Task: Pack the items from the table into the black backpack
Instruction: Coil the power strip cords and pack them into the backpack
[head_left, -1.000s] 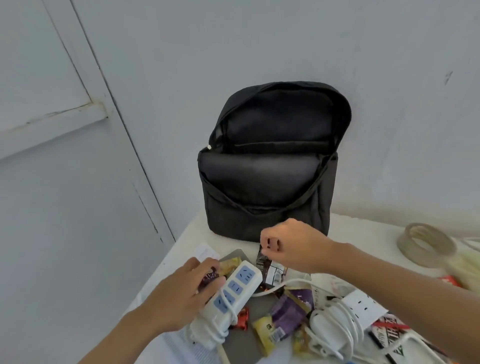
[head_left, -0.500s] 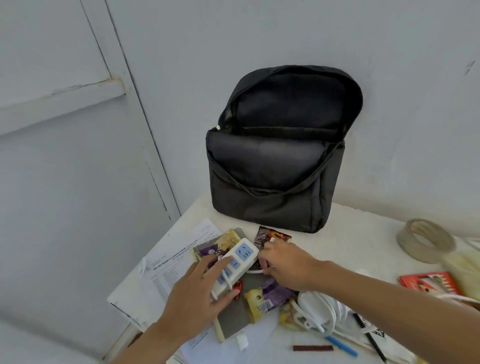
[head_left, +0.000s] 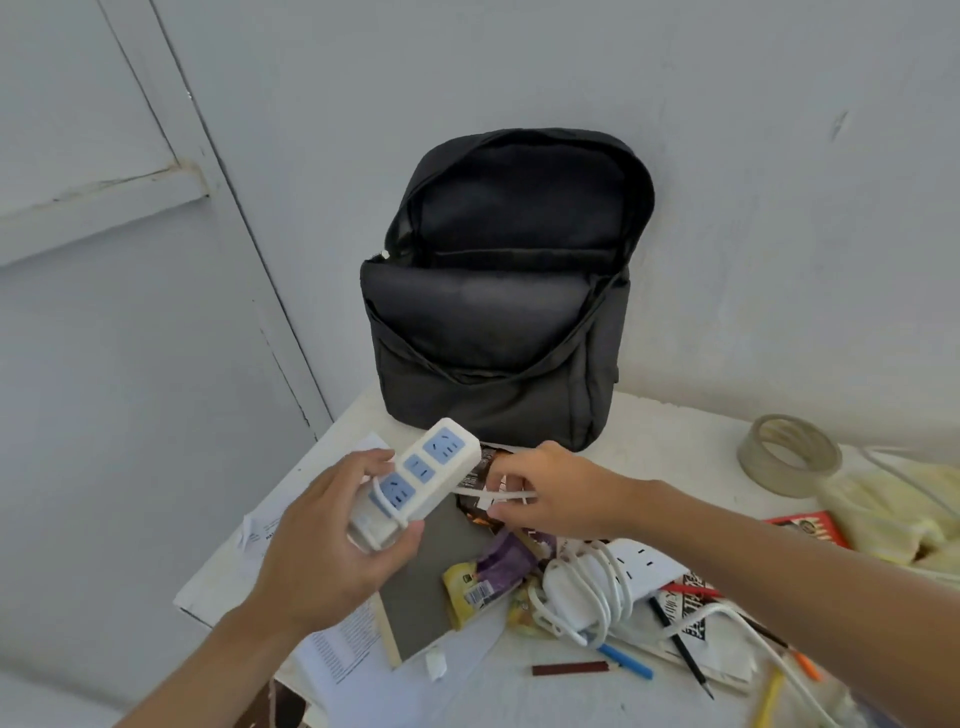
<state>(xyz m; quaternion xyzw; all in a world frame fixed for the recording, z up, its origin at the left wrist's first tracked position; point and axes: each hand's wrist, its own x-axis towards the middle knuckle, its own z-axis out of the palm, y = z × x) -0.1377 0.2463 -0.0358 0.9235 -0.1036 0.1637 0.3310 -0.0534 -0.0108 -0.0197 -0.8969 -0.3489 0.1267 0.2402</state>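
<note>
The black backpack stands upright against the wall at the back of the table, its main compartment unzipped and gaping. My left hand grips a white power strip with blue sockets and holds it lifted above the table, in front of the backpack. My right hand pinches the strip's white cable just to the right of the strip. Under my hands lie a grey notebook and snack packets.
A second white power strip with coiled cable lies right of the notebook. Printed papers, pens and pencils cover the front. A tape roll and a yellow cloth sit at the right. The table's left edge drops off.
My left hand has lifted the blue-socket power strip off the table. My right hand has taken hold of its cable and risen with it.
</note>
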